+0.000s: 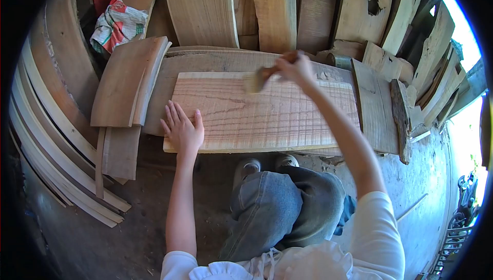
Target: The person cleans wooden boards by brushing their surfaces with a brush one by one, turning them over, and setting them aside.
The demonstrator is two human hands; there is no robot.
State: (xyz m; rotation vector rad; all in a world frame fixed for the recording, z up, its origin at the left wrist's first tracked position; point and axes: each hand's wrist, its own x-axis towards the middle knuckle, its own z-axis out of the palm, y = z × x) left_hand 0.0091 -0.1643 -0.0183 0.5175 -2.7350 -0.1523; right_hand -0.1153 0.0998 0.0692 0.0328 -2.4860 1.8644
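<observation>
A pale wooden board [287,118] with reddish grain lies flat across the bench in front of me. My left hand [184,130] rests with fingers spread on the board's left end. Above the board's far edge, my right hand [296,69] is closed around the wooden handle of a brush [263,77]. The brush's pale bristles point down and left, at the upper middle of the board. Motion blurs the brush, so I cannot tell whether the bristles touch the wood.
Under the board is a larger wooden slab [215,60]. Stacked boards [126,82] stand at the left, beside long curved-looking strips [61,162]. Upright planks [200,8] line the back. A printed sack [119,23] sits at the upper left. A thin stick [412,207] lies on the floor.
</observation>
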